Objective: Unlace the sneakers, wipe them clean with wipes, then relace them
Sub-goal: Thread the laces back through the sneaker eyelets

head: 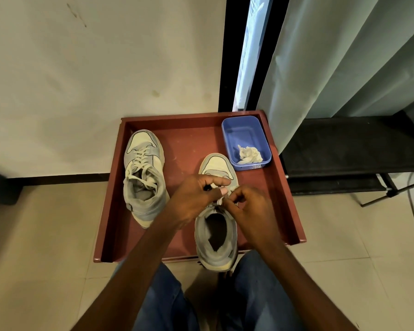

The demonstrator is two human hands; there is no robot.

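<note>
Both hands pinch the lace of the nearer sneaker on the red bench.

The right sneaker [216, 223] lies lengthwise, toe toward the wall, heel over the bench [184, 149] front edge. The left hand [196, 199] and right hand [246, 211] pinch its lace [221, 199] (fingers curled). The left sneaker [144, 177], laced, points the same way.

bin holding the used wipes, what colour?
Blue bin, crumpled white wipes inside; head view.
</note>
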